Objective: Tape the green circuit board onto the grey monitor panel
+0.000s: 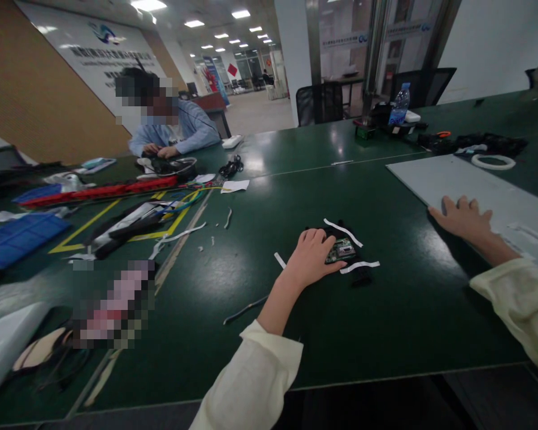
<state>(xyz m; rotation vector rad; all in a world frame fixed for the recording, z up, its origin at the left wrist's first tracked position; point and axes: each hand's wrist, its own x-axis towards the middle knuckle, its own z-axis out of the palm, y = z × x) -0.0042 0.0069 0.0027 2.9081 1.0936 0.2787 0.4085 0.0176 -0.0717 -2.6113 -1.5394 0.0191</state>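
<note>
My left hand point(312, 255) lies over the left part of a small green circuit board point(343, 249) in the middle of the table. Its thumb is at the board's near side and its fingers curl over the far side, closed around it. Black parts show around the board, partly hidden by my hand. White strips point(361, 267) stick out on several sides. On the right, my right hand point(464, 218) has its fingers spread, resting at the left part of a large flat grey sheet point(439, 173).
A thin dark cable point(245, 310) lies near my left forearm. At left are a blue basket point(22, 239), a red strip point(103, 192) and tangled wires. A person point(174, 122) sits across the table. A water bottle point(400, 106) and white ring point(493, 162) are at the back right.
</note>
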